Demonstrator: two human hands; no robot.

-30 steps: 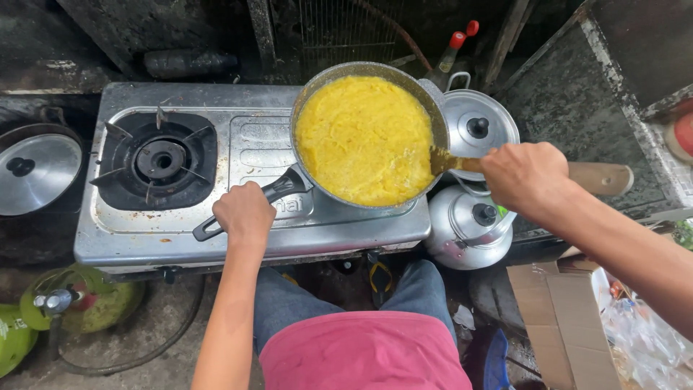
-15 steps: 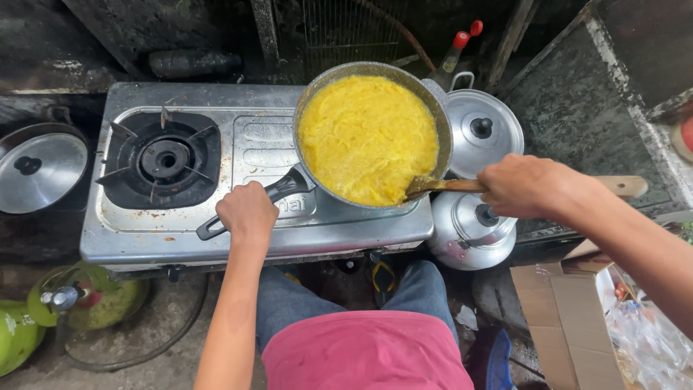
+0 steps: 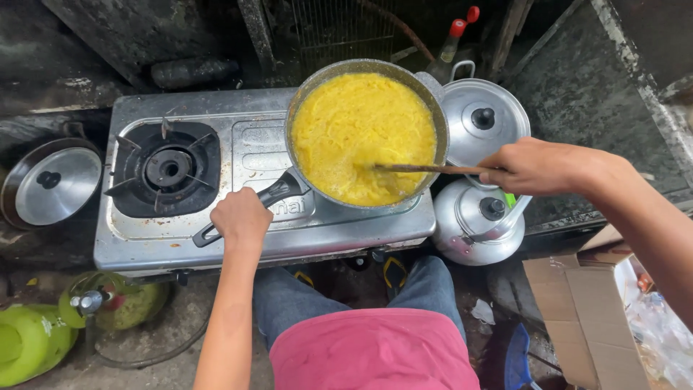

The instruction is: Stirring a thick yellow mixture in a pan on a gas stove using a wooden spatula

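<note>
Pan [image 3: 364, 137] sits on stove [image 3: 216, 238], kettle [image 3: 480, 224] and lidded pot [image 3: 484, 119] beside.

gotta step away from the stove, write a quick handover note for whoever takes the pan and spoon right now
Left hand: grip shut on the black pan handle, steadying the pan.
Right hand: grip shut on the wooden spoon, its tip down in the food.
Frying pan: on the right burner of the two-burner gas stove, full of thick yellow mash. Left burner is bare.
Nearby: lidded metal pot and kettle to the right of the stove.
Done: mash looks evenly yellow and mixed.
Left: stirring is under way; whether the flame is lit cannot be seen.
</note>
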